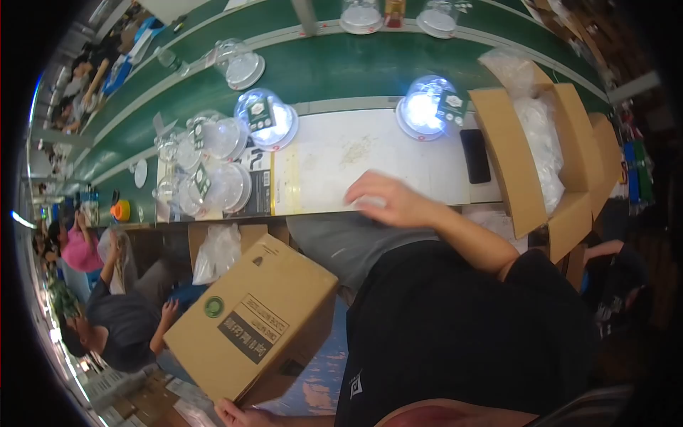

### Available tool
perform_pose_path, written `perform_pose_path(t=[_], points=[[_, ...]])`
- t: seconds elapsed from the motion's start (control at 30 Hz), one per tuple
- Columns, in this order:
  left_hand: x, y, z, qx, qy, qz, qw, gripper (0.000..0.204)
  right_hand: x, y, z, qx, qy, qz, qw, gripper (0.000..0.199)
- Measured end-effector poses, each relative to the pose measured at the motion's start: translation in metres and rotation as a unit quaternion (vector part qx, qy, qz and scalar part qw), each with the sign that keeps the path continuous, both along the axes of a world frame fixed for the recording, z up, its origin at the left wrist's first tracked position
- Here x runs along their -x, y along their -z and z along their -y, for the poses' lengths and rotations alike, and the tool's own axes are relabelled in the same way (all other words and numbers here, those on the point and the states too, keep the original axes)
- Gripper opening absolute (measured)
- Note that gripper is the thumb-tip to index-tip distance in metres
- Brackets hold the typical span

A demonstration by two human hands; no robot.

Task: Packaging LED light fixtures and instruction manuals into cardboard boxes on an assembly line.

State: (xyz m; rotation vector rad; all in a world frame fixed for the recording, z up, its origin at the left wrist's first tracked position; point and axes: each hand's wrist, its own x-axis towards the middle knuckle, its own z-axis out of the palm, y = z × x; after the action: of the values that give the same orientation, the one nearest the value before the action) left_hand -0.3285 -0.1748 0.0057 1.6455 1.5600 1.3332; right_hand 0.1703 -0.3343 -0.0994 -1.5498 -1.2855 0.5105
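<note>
The person is holding a closed cardboard box [256, 320] below the worktop [334, 153], the left hand [238, 413] grasping its lower corner. The right hand [388, 201] is lying released, palm down, at the worktop's near edge. The step in hand appears to be lifting the box; landing it would likely call for a second grip and space between the domed lamps [425, 107] and the open carton [541, 156]
</note>
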Motion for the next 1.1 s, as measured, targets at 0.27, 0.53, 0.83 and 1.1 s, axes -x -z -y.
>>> perform_pose_path(t=[0.27,0.53,0.83,1.1], points=[[-0.212,-0.156,0.029,-0.015,0.52,-0.23,0.822,0.015,0.074,-0.115,-0.024,-0.228,-0.238,0.079,0.941,0.085],[-0.333,-0.146,0.04,0.045,0.784,-0.171,0.595,0.035,0.036,-0.114,0.045,-0.187,-0.023,0.087,0.978,0.091],[-0.331,-0.127,-0.062,0.092,0.739,-0.398,0.536,0.053,-0.02,-0.08,0.074,-0.141,0.084,0.028,0.986,0.066],[-0.305,-0.125,-0.011,-0.072,0.708,-0.464,0.527,0.019,-0.199,-0.031,0.095,0.178,0.368,0.269,0.872,0.036]])
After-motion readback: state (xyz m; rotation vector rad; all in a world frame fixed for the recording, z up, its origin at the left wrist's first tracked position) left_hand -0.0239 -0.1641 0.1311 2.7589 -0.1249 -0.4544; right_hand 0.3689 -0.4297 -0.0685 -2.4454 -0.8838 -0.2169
